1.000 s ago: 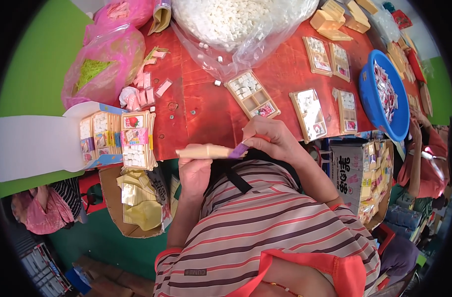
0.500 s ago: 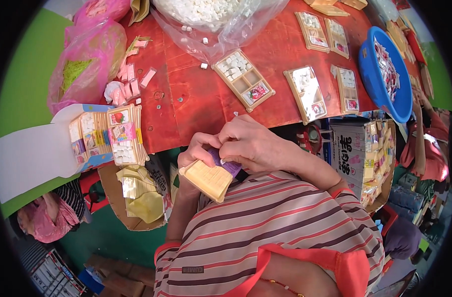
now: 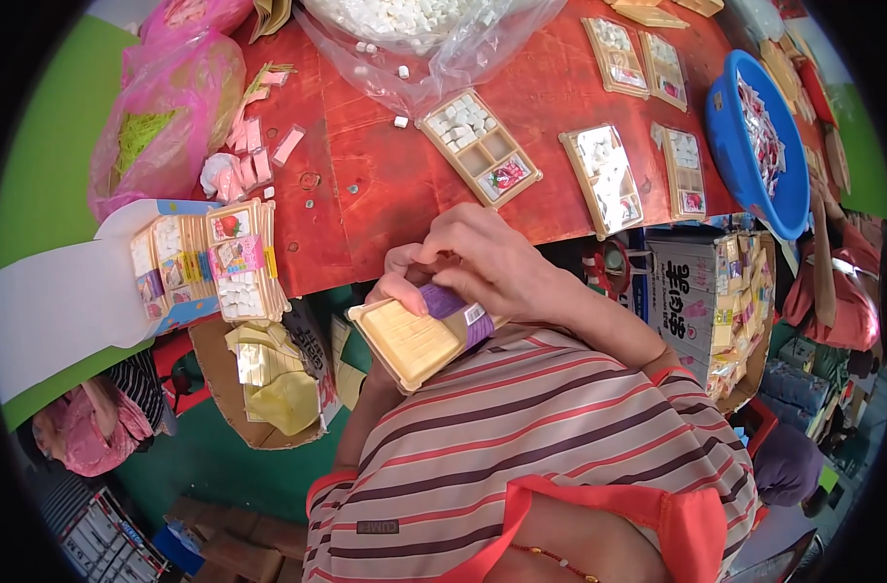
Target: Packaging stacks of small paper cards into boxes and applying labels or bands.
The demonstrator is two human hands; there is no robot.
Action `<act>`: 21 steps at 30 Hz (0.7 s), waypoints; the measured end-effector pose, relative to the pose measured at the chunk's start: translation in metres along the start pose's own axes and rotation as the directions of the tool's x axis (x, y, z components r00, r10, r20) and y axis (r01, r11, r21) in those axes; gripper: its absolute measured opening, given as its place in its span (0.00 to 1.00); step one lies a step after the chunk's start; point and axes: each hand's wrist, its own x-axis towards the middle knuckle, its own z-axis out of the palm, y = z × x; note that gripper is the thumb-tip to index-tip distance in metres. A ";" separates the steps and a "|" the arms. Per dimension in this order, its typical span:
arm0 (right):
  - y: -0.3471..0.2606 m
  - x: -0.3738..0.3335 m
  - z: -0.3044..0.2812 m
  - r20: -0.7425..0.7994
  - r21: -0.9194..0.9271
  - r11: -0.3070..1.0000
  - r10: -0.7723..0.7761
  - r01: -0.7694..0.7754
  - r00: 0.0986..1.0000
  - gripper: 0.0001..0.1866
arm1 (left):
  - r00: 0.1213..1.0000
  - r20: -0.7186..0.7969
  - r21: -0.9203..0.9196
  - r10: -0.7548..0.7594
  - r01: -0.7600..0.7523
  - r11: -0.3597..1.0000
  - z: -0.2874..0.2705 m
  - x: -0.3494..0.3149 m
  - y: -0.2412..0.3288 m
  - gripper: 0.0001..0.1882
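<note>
My left hand grips a tan plastic tray pack, held tilted in front of my chest with its ribbed side up. A purple paper sleeve with a white barcode patch wraps its middle. My right hand is bent over the sleeve's upper edge, with fingers curled toward the thumb close to my left fingers. What sits between its fingertips, if anything, is hidden. Beyond my hands on the table lies a compartment tray with white cubes, two bare compartments and a strawberry-printed packet.
More filled trays lie on the red table to the right, beside a blue basin of packets. A clear bag of white cubes is at the back. Sleeved trays stand in a carton at left; people work on both sides.
The tray pack has turned slightly and shows more of its ribbed side and the barcode. My right hand has lifted off the sleeve's face, toward its upper edge.
</note>
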 end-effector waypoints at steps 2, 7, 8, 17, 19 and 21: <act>0.008 -0.007 -0.003 -0.141 0.128 0.991 0.050 -0.031 0.989 0.12 | 0.999 0.023 0.046 0.035 -0.036 0.998 -0.006 0.001 -0.003 0.15; -0.001 -0.022 -0.022 -0.329 0.469 0.867 0.347 -0.166 0.878 0.08 | 0.997 -0.055 0.028 0.052 -0.050 0.998 -0.002 0.004 -0.001 0.15; -0.005 -0.025 -0.031 -0.210 0.439 0.884 0.274 -0.160 0.938 0.09 | 0.996 -0.088 -0.022 0.033 -0.035 0.999 -0.003 0.004 -0.001 0.14; -0.011 -0.031 -0.014 -0.018 0.110 0.990 0.090 -0.087 0.996 0.07 | 0.999 0.022 -0.030 -0.033 0.033 0.999 -0.009 0.004 -0.001 0.12; -0.011 -0.028 -0.006 -0.024 0.070 0.995 0.076 -0.074 0.997 0.06 | 0.995 0.083 0.009 -0.058 0.057 0.998 -0.007 0.004 0.001 0.12; -0.011 -0.028 -0.001 -0.026 0.030 0.998 0.061 -0.060 0.998 0.06 | 0.997 0.062 0.073 -0.036 0.032 0.997 -0.006 0.002 0.001 0.12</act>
